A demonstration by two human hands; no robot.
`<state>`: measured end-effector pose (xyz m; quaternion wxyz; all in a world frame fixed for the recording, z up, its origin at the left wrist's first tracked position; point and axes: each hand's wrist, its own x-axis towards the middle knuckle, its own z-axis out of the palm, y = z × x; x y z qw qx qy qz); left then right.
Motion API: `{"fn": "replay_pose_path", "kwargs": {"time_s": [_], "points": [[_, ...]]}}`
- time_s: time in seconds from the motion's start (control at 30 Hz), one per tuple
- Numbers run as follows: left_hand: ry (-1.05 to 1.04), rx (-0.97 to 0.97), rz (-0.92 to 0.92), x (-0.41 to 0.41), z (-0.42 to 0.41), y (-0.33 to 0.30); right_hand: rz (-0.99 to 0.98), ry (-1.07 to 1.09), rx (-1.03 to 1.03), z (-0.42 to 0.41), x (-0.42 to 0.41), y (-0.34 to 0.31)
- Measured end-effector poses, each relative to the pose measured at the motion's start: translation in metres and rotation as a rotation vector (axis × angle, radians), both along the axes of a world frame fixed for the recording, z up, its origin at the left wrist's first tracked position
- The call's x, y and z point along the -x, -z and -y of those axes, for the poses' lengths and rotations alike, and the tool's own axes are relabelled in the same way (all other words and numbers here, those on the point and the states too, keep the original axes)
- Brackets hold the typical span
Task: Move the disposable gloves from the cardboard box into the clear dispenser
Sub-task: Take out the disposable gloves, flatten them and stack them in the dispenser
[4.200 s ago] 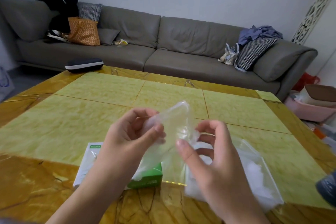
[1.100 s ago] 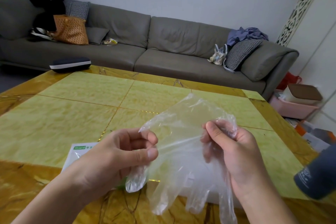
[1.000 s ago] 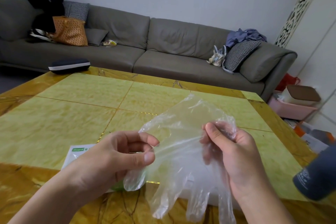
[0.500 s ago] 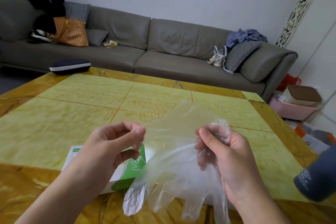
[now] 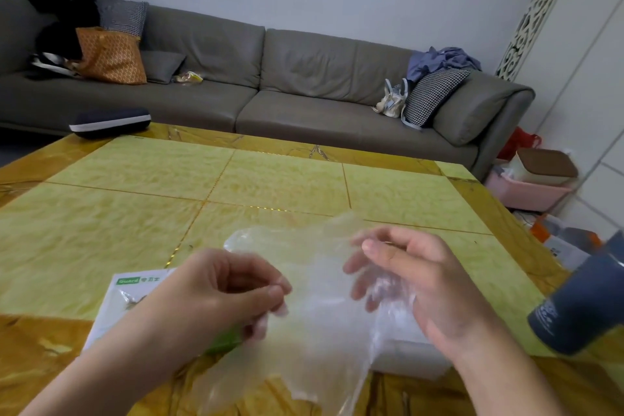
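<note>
Glove (image 5: pixel 314 307): clear, stretched between both hands.
Left hand (image 5: pixel 216 300): pinching glove edge.
Right hand (image 5: pixel 415 284): loosely curled, holding glove.
Table (image 5: pixel 270 186): yellow marble; grey sofa (image 5: pixel 304 88) behind.

Your yellow-green table (image 5: pixel 277 179) carries the cardboard box (image 5: pixel 135 294) at seven o'clock, the clear dispenser (image 5: pixel 410 356) at five, a dark case (image 5: pixel 109 121) at eleven.

Grey sofa (image 5: pixel 270 101) behind yellow table (image 5: pixel 270 186); orange bag (image 5: pixel 109 56) on it.
</note>
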<state>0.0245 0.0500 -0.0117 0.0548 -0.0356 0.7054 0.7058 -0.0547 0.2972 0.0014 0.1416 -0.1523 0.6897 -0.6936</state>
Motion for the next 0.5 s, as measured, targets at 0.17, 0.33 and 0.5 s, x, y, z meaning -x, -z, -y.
{"fn": "replay_pose_path", "kwargs": {"time_s": [0.17, 0.33, 0.5], "points": [[0.114, 0.181, 0.054, 0.003, -0.001, 0.001, -0.097, -0.012, -0.299, -0.015, -0.001, 0.004], [-0.300, 0.123, -0.124, 0.012, -0.004, -0.001, -0.047, 0.310, -0.125, -0.043, 0.008, 0.005], [-0.495, 0.655, -0.663, 0.003, -0.040, -0.022, 0.003, 0.492, -0.192, -0.058, 0.024, 0.024]]}}
